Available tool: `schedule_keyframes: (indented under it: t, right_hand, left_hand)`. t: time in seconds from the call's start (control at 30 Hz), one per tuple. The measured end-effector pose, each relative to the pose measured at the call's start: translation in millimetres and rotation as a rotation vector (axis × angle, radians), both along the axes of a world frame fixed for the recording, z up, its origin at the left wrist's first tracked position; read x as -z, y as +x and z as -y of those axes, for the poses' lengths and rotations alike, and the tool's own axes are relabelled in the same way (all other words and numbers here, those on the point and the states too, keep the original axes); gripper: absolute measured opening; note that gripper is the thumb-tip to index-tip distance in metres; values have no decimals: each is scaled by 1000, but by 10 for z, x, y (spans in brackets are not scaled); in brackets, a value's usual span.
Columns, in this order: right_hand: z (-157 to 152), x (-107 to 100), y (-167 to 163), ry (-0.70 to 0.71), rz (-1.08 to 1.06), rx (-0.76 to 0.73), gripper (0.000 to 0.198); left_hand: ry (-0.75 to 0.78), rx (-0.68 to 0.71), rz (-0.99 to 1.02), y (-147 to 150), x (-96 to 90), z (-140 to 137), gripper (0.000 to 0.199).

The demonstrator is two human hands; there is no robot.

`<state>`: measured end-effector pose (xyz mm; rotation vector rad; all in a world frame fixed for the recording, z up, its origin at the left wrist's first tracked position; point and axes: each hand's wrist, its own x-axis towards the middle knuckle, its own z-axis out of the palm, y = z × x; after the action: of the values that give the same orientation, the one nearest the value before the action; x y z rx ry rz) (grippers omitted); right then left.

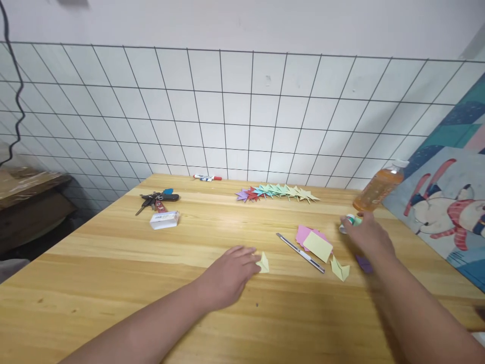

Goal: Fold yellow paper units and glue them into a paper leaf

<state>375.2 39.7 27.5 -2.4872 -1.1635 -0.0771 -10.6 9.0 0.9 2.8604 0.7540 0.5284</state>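
Note:
My left hand (234, 275) lies palm down on the table, fingers stretched out. Its fingertips rest on the edge of a small folded piece of pale yellow paper (264, 263). At the right, my right hand (371, 236) has its thumb and fingers around a small white and green glue stick (349, 220); the fingers are slightly blurred and partly hide it. Below that hand is a purple piece of paper (364, 264). Another folded yellow piece (340, 269) stands between the hands, beside a yellow sheet (317, 246) on pink sheets (302, 234).
A utility knife (300, 253) lies mid-table. Behind is a chain of folded paper (278, 191) in several colours. A tilted-looking drink bottle (380, 188) stands back right. Keys (154, 200), a small white box (164, 220) and markers (207, 178) lie left and back.

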Motion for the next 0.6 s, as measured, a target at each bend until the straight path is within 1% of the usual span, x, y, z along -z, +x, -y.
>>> schedule_keyframes:
  t: [0.03,0.1,0.2,0.27,0.3,0.33,0.37,0.4,0.43,0.47,0.5,0.53,0.6]
  right_hand:
    - [-58,0,-1,-109,4,11,67]
    - [-138,15,-32,-211,28,14,67]
    - [-152,24,-132,-263,70,-50,54]
    - [-93,-22,-226,-271,98,-125,47]
    - [-47,-67,-284,-245,141,-172,43]
    - [7,-126,-350,-197,172,-265,40]
    - [67,-193,-426,-138,182,-225,35]
    - [133,-264,-512,-38,167,-229,32]
    - [204,-334,-608,72,89,-270,30]
    - [280,-395,-712,206,-23,-260,30]
    - [360,-443,-821,278,-123,-295,33]
    - [442,-476,-930,320,-171,-348,35]
    - [609,-491,-1129,374,-85,-431,33]
  left_hand:
    - [-8,27,-15,0,17,-18,33]
    - [-9,56,-37,2,32,-40,33]
    - [17,64,-59,18,16,-12,31]
    - [19,62,-87,38,-4,40,32]
    - [15,65,-99,51,-13,71,33]
    - [11,77,-105,64,-20,102,33]
    - [5,99,-110,78,-26,131,33]
    - [1,127,-110,92,-30,159,33]
    - [2,158,-107,104,-34,183,33]
    - [7,174,-103,115,-36,204,33]
    - [20,172,-100,125,-39,223,32]
    - [38,153,-102,132,-42,240,31]
    - [69,108,-135,141,-50,274,28]
